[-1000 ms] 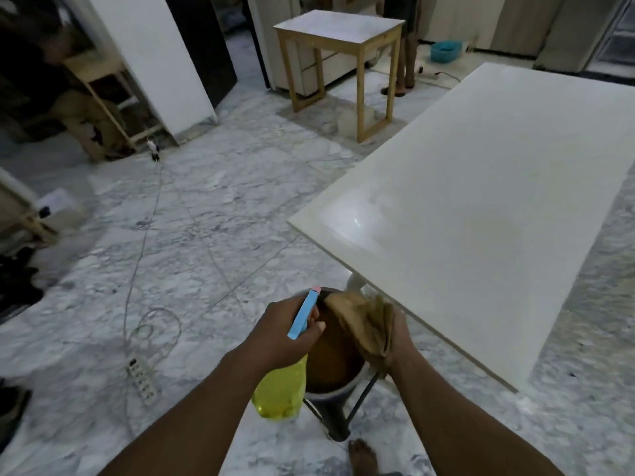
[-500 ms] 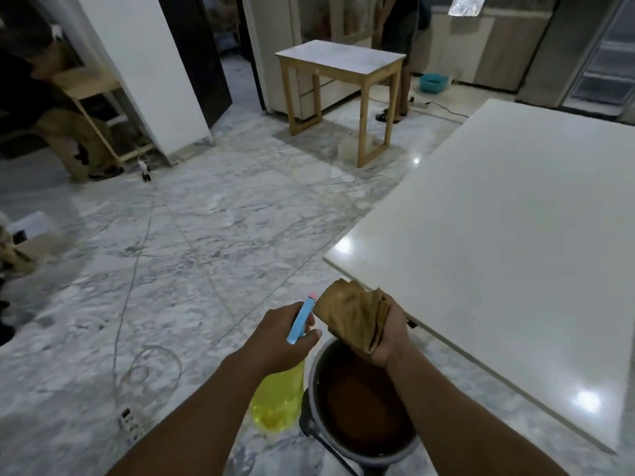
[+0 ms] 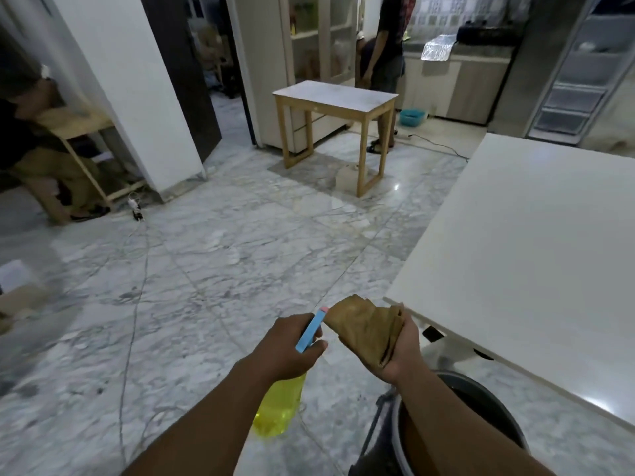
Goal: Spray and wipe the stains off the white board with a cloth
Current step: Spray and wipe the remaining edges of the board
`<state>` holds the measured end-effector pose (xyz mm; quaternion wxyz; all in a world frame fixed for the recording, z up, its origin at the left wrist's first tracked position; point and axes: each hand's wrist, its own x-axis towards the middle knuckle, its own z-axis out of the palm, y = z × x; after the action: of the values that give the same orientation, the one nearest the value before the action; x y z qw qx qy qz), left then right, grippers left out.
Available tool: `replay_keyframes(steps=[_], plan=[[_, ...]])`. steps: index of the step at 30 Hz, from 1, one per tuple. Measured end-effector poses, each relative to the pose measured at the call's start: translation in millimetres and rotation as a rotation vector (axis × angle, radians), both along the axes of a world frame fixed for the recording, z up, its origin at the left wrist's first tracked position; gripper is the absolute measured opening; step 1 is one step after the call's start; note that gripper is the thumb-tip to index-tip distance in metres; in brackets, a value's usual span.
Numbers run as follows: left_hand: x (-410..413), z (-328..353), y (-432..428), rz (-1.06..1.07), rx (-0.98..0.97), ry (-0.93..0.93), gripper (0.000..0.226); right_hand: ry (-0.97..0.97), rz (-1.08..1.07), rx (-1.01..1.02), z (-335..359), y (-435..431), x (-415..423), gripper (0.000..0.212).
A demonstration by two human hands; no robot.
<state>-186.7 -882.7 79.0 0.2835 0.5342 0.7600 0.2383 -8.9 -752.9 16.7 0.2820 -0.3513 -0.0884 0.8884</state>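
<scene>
Your left hand (image 3: 287,348) is wrapped round the spray bottle (image 3: 279,405), nozzle forward, over the floor (image 3: 206,269). Your right hand (image 3: 400,348) grips the bunched brown cloth (image 3: 366,326), above the bucket (image 3: 481,424). The white board (image 3: 532,252) lies flat to your right, just beside the cloth, not touched.

Spray bottle (image 3: 276,412) left of cloth (image 3: 369,333), white board (image 3: 532,269) right of both, bucket (image 3: 494,401) nearer.

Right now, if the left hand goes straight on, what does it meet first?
Probably the cloth in the right hand; the spray bottle in the left hand points at it. Depth unclear.
</scene>
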Motion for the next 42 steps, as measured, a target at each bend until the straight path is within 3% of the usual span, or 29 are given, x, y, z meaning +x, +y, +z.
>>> replay_keyframes(steps=[8, 15, 19, 22, 29, 38, 42], plan=[[-49, 4, 45, -0.135, 0.056, 0.041, 0.016, 0.015, -0.084, -0.025, 0, 37, -48, 0.091], [-92, -1, 141, -0.296, 0.064, 0.072, 0.009, 0.078, -0.131, -0.049, -17, 90, -110, 0.096], [-121, -5, 212, -0.383, 0.016, 0.102, 0.017, 0.078, -0.188, -0.089, -23, 142, -124, 0.098], [-137, -1, 269, -0.408, 0.030, 0.133, 0.014, 0.005, -0.279, -0.043, -25, 191, -117, 0.098], [-121, -5, 380, -0.588, 0.061, 0.114, 0.024, 0.035, -0.503, -0.002, -6, 250, -50, 0.101], [-41, -23, 510, -1.017, 0.155, 0.012, 0.030, -0.475, -0.680, -0.013, 1, 269, 19, 0.033], [-16, -32, 558, -1.193, 0.200, -0.042, 0.029, -0.645, -0.701, -0.116, -2, 277, 12, 0.031]])
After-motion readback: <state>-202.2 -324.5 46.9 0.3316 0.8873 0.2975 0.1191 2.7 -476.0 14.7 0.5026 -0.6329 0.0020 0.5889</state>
